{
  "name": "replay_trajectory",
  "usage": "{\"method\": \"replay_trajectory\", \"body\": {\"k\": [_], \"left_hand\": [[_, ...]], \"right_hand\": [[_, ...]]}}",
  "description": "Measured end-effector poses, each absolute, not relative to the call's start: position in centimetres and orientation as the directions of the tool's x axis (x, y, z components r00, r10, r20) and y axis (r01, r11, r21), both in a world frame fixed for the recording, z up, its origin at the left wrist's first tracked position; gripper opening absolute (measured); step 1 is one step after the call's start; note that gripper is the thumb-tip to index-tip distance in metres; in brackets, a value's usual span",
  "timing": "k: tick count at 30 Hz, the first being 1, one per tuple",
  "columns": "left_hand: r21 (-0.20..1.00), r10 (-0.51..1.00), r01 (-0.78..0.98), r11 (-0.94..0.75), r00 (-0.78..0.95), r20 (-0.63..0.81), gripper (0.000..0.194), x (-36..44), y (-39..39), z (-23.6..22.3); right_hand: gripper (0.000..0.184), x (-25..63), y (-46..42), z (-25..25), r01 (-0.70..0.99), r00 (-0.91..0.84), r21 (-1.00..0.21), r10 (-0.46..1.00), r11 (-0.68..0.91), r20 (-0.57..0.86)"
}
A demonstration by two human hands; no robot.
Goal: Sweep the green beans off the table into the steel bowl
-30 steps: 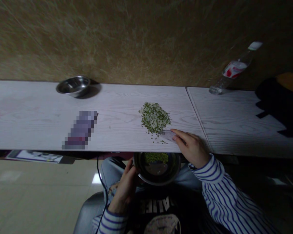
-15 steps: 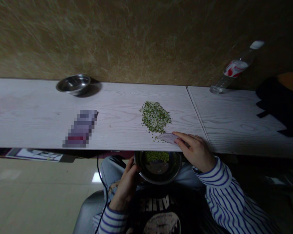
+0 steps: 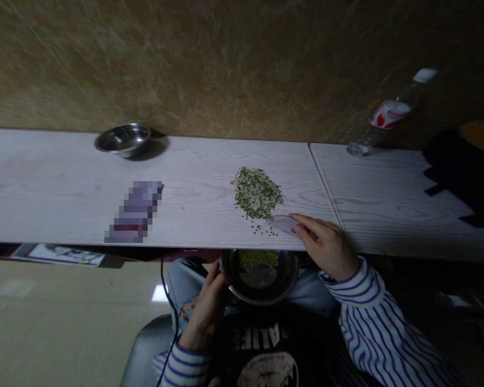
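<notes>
My right hand [image 3: 326, 244] pinches a clear protractor [image 3: 282, 223] by its right end, low over the table near its front edge. The protractor's left tip is at the lower edge of a spread of small green beans [image 3: 256, 193], which look like mung beans. A few loose beans lie between it and the table edge. My left hand [image 3: 213, 293] grips the left rim of a steel bowl [image 3: 262, 298] held just below the table edge, above my lap. More green beans [image 3: 258, 259] sit in that bowl, gathered at its far side.
Another steel bowl [image 3: 123, 141] stands at the back left of the white wood-grain table [image 3: 197, 215]. A blurred-out flat object [image 3: 135, 212] lies in front of it. At the back right stands a plastic bottle [image 3: 389, 114], beside a dark cloth item [image 3: 463, 174]. A cable [image 3: 169, 301] hangs by my left knee.
My right hand has moved slightly right and away from me with the protractor, uncovering some loose beans near the edge. My left hand and the held bowl are almost unmoved.
</notes>
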State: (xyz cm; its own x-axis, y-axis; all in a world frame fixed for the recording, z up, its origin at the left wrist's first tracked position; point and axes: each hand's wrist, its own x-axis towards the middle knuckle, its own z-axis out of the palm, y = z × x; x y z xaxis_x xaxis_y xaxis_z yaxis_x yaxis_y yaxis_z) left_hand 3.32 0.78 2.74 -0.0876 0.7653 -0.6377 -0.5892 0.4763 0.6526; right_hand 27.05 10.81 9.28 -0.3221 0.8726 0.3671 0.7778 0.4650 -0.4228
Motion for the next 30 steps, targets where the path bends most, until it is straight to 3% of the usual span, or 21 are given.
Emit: {"method": "replay_trajectory", "body": {"k": [30], "left_hand": [[0.649, 0.781, -0.602, 0.465, -0.065, -0.621, 0.049, 3.5, 0.7, 2.4]], "right_hand": [[0.03, 25.8, 9.2, 8.9, 0.766, -0.291, -0.471, 0.889, 0.438, 0.354]]}}
